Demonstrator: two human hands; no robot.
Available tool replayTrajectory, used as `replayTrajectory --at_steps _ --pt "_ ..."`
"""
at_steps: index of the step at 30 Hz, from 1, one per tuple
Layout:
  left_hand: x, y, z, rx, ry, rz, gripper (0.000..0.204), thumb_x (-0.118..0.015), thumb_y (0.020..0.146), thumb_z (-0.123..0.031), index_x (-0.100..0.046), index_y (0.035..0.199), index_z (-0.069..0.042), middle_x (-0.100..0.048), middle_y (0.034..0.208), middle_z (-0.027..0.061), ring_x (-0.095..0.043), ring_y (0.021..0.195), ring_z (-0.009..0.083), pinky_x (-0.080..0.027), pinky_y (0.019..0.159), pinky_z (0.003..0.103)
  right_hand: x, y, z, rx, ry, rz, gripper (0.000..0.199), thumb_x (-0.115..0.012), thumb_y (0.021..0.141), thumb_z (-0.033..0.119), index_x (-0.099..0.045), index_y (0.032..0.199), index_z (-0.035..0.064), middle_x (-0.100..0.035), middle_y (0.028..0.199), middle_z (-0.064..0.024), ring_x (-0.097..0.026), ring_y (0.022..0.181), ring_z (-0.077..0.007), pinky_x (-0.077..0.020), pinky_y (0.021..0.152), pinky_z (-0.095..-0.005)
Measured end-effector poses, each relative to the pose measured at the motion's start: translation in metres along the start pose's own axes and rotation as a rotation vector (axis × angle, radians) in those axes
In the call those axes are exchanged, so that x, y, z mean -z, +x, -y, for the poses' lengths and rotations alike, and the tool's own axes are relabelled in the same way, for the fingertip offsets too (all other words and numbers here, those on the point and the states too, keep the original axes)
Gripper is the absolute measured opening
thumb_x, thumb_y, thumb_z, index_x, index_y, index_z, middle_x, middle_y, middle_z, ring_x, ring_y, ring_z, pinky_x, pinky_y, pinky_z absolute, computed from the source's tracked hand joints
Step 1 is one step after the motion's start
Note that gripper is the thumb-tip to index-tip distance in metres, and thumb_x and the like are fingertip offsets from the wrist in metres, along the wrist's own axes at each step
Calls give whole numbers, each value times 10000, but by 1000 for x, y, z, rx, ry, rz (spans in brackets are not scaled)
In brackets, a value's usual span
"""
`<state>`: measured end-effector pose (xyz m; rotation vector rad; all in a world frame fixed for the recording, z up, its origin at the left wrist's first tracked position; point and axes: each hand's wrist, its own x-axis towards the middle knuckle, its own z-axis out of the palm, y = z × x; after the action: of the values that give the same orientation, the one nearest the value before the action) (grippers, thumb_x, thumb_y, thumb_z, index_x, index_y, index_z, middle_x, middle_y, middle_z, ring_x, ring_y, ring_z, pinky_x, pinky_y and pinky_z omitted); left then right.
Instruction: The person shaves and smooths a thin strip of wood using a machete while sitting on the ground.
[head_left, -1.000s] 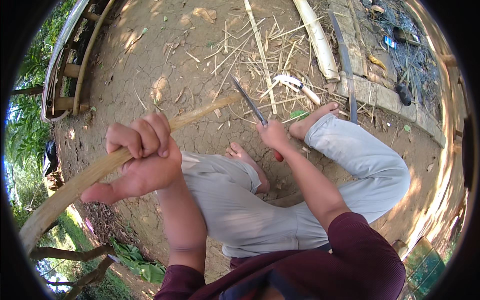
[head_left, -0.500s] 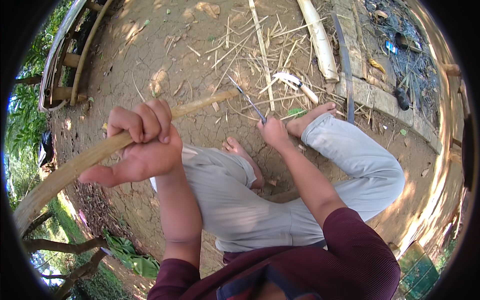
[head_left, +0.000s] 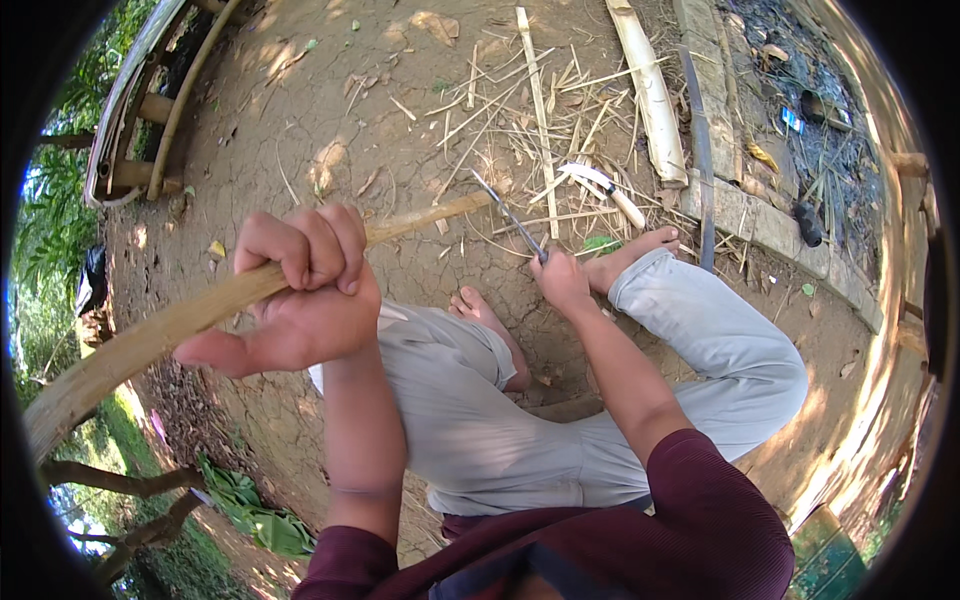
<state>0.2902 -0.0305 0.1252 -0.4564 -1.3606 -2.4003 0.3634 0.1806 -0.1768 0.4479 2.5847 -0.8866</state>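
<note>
1. Left hand (head_left: 325, 308): fingers wrapped around the wooden pole (head_left: 150, 350), which slants from lower left to upper centre.
2. Right hand (head_left: 564, 281): gripping the narrow knife (head_left: 517, 226); blade lies at the pole's far end, contact unclear.
3. Beyond: curved knife (head_left: 627, 208) on the ground (head_left: 250, 130), beside pale strips (head_left: 539, 120).

Matt wooden pole (head_left: 190, 318), blade (head_left: 509, 216) apparently metal

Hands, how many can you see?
2: the left hand around the long wooden pole, and the right hand, nearer the middle, holding the thin-bladed tool.
</note>
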Motion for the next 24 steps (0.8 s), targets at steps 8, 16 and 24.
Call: replayTrajectory --at_steps 8,16,24 --pt "-1 -4 -1 3 11 -10 825 -320 710 -966 -293 639 -145 -230 466 -44 -228 369 96 -166 394 254 46 -37 65 67 201 106 399 -582 907 396 -652 894 4 -676 804 -242 -666 803 -420 -511 729 -503" --pt "-7 -6 7 10 35 -66 816 -303 723 -960 -288 631 -150 -237 456 -42 -220 364 94 -154 388 253 8 2 -8 21 -17 49 411 -567 911 378 -659 907 -22 -668 847 -284 -658 847 -447 -522 789 -517" --pt "-2 -1 -2 13 5 -75 818 -301 720 -961 -286 627 -149 -221 458 -41 -216 367 98 -154 394 253 33 -22 45 100 195 73 411 -576 912 385 -660 916 -17 -663 759 -257 -657 773 -447 -530 748 -511"
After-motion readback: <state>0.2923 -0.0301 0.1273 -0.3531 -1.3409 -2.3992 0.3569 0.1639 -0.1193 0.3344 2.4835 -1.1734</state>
